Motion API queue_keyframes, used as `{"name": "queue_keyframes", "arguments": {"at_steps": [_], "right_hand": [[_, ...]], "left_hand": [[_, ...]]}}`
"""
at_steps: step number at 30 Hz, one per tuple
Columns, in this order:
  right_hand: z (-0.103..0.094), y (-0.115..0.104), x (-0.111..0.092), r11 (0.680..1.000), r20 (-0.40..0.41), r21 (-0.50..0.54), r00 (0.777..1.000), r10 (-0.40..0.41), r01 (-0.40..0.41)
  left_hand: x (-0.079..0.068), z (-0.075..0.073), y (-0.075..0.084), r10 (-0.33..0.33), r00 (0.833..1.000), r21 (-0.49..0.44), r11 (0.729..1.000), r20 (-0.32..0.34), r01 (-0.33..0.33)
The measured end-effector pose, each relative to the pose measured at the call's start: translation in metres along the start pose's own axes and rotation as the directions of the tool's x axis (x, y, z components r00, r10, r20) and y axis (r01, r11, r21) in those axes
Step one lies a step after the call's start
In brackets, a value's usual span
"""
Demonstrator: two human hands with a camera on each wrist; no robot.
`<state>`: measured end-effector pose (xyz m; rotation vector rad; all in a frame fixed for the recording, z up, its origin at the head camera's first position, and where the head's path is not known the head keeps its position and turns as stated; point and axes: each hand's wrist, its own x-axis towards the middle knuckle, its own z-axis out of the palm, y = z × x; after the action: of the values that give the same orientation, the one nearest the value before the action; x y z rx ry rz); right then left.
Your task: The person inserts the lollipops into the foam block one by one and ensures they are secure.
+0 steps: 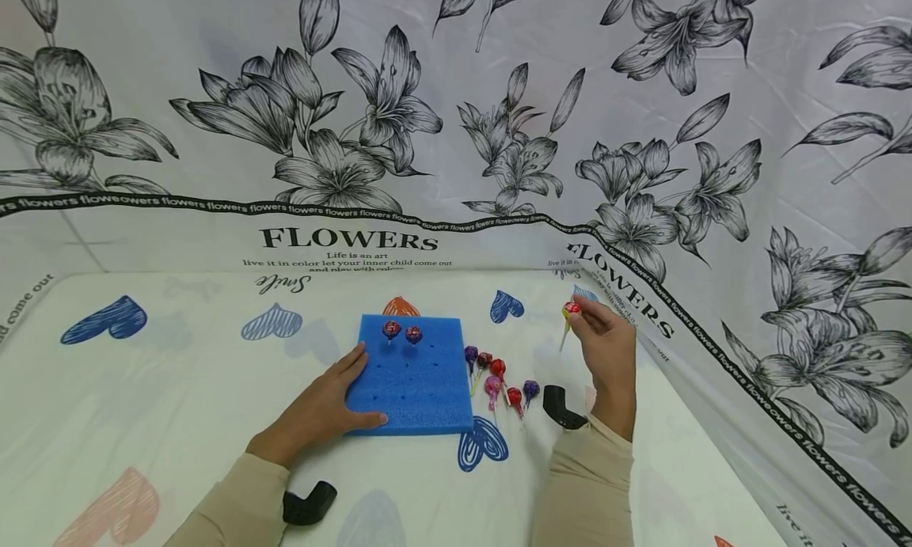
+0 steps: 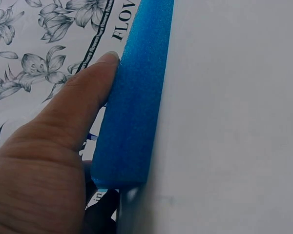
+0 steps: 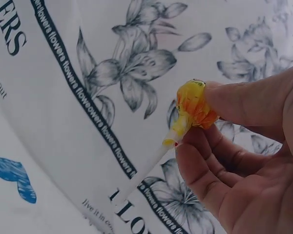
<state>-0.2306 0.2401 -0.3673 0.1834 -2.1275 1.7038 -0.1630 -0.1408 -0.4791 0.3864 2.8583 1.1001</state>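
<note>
A blue foam block (image 1: 413, 381) with rows of small holes lies on the table. Two dark red lollipops (image 1: 391, 330) stand upright near its far edge. My left hand (image 1: 324, 404) rests at the block's left side, thumb stretched over the near corner and fingers along the left edge. The left wrist view shows that thumb (image 2: 88, 92) against the foam. Off to the right, raised above the table, my right hand (image 1: 606, 353) pinches a lollipop (image 3: 194, 105) by its yellow and orange wrapped head. Its white stick points down and away.
Several loose lollipops (image 1: 498, 369) in red, pink and purple wrappers lie right of the block. A black angled object (image 1: 563, 407) is beside the right wrist, another black one (image 1: 309, 503) beside the left. Flower-printed cloth (image 1: 499, 96) hangs behind the heart-patterned tablecloth (image 1: 185, 396).
</note>
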Motion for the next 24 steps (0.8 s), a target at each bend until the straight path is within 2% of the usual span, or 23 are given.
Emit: {"name": "queue_keyframes", "arguments": {"at_steps": [3, 5, 9, 11, 13, 17, 21, 24], "right_hand": [[0.001, -0.012, -0.004, 0.99, -0.021, 0.056, 0.992, -0.127, 0.128], [0.001, -0.02, -0.006, 0.97, -0.023, 0.088, 0.974, -0.225, 0.226], [0.004, -0.035, -0.009, 0.892, -0.03, 0.182, 0.909, -0.415, 0.413], [0.006, -0.042, -0.01, 0.853, -0.056, 0.227, 0.88, -0.471, 0.471], [0.009, -0.048, -0.012, 0.826, -0.091, 0.267, 0.866, -0.492, 0.497], [0.019, -0.059, -0.016, 0.787, -0.124, 0.338, 0.854, -0.506, 0.516], [0.034, -0.068, -0.018, 0.751, -0.09, 0.371, 0.826, -0.557, 0.547], [0.046, -0.072, -0.02, 0.739, -0.053, 0.374, 0.808, -0.586, 0.56]], "left_hand": [[0.0, 0.0, 0.0, -0.006, 1.0, 0.001, 1.0, 0.002, 0.006], [0.0, -0.001, 0.0, -0.01, 1.0, 0.003, 1.0, 0.005, 0.01], [0.0, -0.001, 0.0, -0.013, 1.0, 0.003, 1.0, 0.006, 0.013], [0.0, -0.001, 0.0, -0.012, 1.0, 0.0, 1.0, 0.007, 0.012], [0.0, -0.001, 0.0, -0.012, 1.0, -0.002, 1.0, 0.008, 0.012], [0.0, 0.0, 0.0, -0.017, 1.0, 0.004, 1.0, 0.009, 0.017], [0.0, -0.001, 0.0, -0.023, 1.0, 0.008, 1.0, 0.009, 0.022], [0.0, -0.001, 0.001, -0.026, 1.0, 0.01, 1.0, 0.011, 0.026]]}}
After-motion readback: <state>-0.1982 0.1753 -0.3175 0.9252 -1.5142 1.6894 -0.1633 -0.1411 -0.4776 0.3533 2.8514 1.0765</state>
